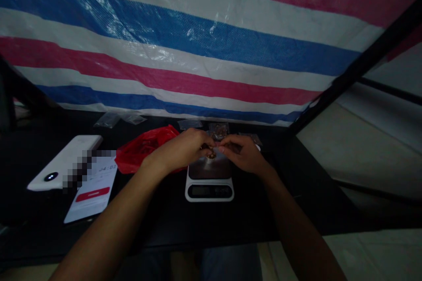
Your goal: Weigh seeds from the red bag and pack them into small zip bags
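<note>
My left hand [193,145] and my right hand [243,151] meet above a white digital kitchen scale [210,198]. Fingers of both are closed in a pinch on the pinkish top edge of what looks like a small clear zip bag [211,156]. Small brownish-gold bits show in its lower part, over the scale's dark metal plate; whether it rests on the plate I cannot tell. The fingers hide much of the bag. Beside my left forearm lies a crumpled red plastic bag [132,154]. The scale's display is too dim to read.
Behind the scale lie several small clear bags, one with brown contents [219,130]. At left are a white power bank [66,158] and a phone [94,191] with a lit screen. A striped plastic sheet [184,44] rises behind the black table [184,224]; a dark frame bar slants at right.
</note>
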Motion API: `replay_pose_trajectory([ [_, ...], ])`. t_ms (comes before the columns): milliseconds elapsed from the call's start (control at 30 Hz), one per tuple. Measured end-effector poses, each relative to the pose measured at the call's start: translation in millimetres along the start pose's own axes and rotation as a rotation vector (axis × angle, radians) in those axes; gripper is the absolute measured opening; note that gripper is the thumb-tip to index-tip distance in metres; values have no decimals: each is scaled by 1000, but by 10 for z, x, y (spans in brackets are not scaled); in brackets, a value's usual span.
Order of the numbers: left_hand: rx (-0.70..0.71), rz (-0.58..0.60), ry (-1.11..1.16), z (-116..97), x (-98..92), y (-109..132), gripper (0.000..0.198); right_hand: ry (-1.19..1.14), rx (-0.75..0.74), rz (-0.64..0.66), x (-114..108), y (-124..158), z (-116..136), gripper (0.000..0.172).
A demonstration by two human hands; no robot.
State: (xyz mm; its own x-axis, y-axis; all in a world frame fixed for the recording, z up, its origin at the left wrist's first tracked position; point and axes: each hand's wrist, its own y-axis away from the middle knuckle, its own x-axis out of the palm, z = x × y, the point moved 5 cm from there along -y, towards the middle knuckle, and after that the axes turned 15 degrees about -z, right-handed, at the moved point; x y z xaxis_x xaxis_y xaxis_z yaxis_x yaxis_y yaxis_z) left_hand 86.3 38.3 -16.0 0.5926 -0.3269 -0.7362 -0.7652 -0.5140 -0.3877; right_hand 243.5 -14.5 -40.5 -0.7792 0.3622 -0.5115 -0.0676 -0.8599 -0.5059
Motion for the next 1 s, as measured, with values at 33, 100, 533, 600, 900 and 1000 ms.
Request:
replay_pose_trajectory([
  [33,2,3,8,8,19,-1,19,-11,8,8,3,5,1,18],
  [100,3,5,14,23,36,4,17,-25,25,20,16,14,-5,15],
  [533,-82,-159,161,31,22,42,38,-10,-19,92,80,19,-34,11],
  [600,-76,-197,196,45,53,61,38,-18,-10,84,81,17,-40,11],
  [900,-163,-334,384,173,208,177,55,5,9,36,35,7,-97,20],
  [1000,-198,-334,460,174,165,176,53,20,11,27,27,2,-90,21],
])
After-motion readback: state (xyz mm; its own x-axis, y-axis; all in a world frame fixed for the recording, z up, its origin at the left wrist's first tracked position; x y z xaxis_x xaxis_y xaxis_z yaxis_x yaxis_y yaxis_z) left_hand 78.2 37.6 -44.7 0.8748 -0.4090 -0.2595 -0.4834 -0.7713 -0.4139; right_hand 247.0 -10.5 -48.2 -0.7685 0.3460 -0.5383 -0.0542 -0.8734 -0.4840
